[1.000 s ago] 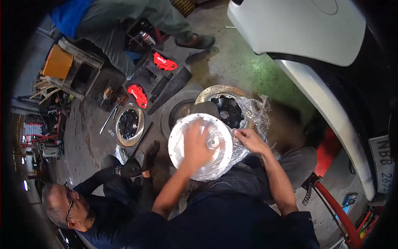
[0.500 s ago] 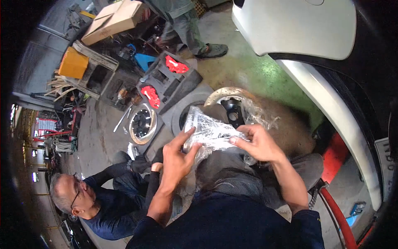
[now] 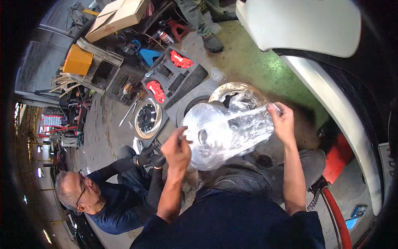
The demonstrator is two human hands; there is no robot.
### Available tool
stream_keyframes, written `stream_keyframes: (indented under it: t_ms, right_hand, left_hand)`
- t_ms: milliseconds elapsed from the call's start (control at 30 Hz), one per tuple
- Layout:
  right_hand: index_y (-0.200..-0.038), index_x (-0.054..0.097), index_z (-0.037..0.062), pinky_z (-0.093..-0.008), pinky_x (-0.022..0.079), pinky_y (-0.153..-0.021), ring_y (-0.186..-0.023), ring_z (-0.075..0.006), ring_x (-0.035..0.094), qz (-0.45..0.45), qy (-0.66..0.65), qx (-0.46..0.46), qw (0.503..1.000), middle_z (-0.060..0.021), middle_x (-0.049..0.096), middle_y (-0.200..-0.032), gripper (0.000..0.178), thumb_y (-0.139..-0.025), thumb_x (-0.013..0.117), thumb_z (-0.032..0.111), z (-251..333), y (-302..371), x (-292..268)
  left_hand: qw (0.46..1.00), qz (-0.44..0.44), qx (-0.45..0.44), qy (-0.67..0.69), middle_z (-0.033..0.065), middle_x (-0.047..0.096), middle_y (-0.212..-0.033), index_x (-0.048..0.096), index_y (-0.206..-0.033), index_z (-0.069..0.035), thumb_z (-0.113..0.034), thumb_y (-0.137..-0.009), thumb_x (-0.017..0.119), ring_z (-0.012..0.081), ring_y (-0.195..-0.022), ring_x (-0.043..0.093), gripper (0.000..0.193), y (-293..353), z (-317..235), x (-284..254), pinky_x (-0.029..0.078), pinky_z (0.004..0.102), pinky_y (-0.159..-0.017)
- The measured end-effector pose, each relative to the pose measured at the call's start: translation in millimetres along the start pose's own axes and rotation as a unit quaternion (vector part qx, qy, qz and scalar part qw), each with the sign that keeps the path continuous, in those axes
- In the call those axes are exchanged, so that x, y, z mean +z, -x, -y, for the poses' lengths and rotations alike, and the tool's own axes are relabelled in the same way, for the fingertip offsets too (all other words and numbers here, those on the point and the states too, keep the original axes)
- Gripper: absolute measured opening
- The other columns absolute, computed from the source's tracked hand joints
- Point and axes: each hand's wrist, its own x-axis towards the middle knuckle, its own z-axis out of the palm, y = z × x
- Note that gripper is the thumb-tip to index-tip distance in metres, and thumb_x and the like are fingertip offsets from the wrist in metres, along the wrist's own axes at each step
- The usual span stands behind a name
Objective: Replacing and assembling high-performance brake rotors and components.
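A crumpled clear plastic bag (image 3: 242,130) is stretched between my hands above my lap. My left hand (image 3: 177,149) pinches its left edge, fingers partly curled. The far right corner is gripped between the thumb and fingers of my right hand (image 3: 283,123). Glare on the plastic hides whether anything lies inside. Beyond the bag, partly covered by clear wrapping, lies a drilled brake disc (image 3: 222,91). Another brake disc (image 3: 156,120) with a dark centre sits farther left. Two red brake calipers (image 3: 156,91) rest in a grey foam tray (image 3: 176,86).
A co-worker (image 3: 112,209) in black gloves crouches close at my left. Another person's shoe (image 3: 213,43) stands at the top. White car bodywork (image 3: 319,89) curves along the right, above a red metal bar (image 3: 338,216). A cardboard box (image 3: 118,18) sits far left.
The bag has gone from bunched up to spread wide. My right hand has moved right and up, pulling its corner outward. The co-worker's gloved hands show more.
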Motion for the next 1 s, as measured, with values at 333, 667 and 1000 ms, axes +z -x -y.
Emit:
stream_keyframes:
  t_ms: [333, 667, 1000]
  right_hand:
    - [-0.089, 0.061, 0.0019, -0.0483, 0.053, -0.07, -0.08, -0.0435, 0.064, -0.046, 0.453, -0.205, 0.866, -0.0198, 0.066, -0.087, 0.033, -0.09, 0.065, 0.035, -105.1, -28.6, -18.5]
    - [-0.093, 0.059, 0.0032, -0.051, 0.053, -0.075, -0.083, -0.0379, 0.066, -0.041, 0.537, -0.195, 0.819, -0.0168, 0.067, -0.093, 0.036, -0.087, 0.067, 0.038, -115.8, -66.6, -31.0]
    - [-0.118, 0.057, -0.0007, -0.0436, 0.05, -0.085, -0.098, -0.0368, 0.06, -0.076, 0.35, -0.357, 0.863, -0.0202, 0.059, -0.112, 0.052, -0.082, 0.073, 0.034, -39.0, 23.3, 46.2]
  left_hand:
    - [0.987, -0.099, -0.097, 0.081, 0.007, 0.064, -0.076, 0.064, -0.102, 0.004, 0.003, -0.088, 0.051, 0.0113, -0.066, 0.059, 0.019, -0.2, 18.8, 26.7, 0.047, 0.0263, -0.06]
    - [0.937, -0.144, -0.232, 0.216, -0.0044, 0.051, -0.068, 0.059, -0.097, 0.001, -0.013, -0.098, 0.057, 0.0024, -0.06, 0.042, 0.014, 18.4, 36.6, 48.7, 0.032, 0.0205, -0.051]
    - [0.959, 0.081, -0.181, 0.205, 0.0003, 0.056, -0.089, 0.051, -0.119, -0.002, 0.001, -0.076, 0.074, 0.0055, -0.073, 0.05, 0.049, -33.7, -0.4, 52.9, 0.039, 0.02, -0.06]
